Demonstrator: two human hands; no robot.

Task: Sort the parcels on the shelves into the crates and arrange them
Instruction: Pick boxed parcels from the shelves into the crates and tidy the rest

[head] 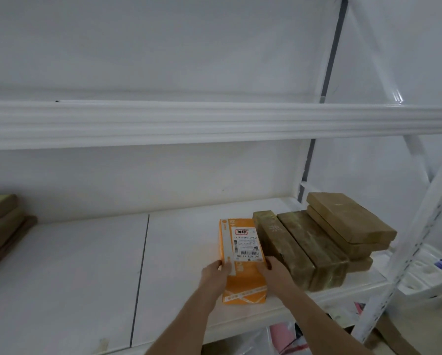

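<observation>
Head view, going left to right: at nine o'clock a blurred stack of brown parcels (2,224) sits at the far left edge of the white shelf (86,265). Near five o'clock of centre, the orange parcel (241,257) lies on that shelf, label up. The left hand (214,276) grasps its left side, thumb on top; the right hand (276,274) grips its right side. Touching it at three o'clock lie taped brown boxes (317,242), some stacked.
</observation>
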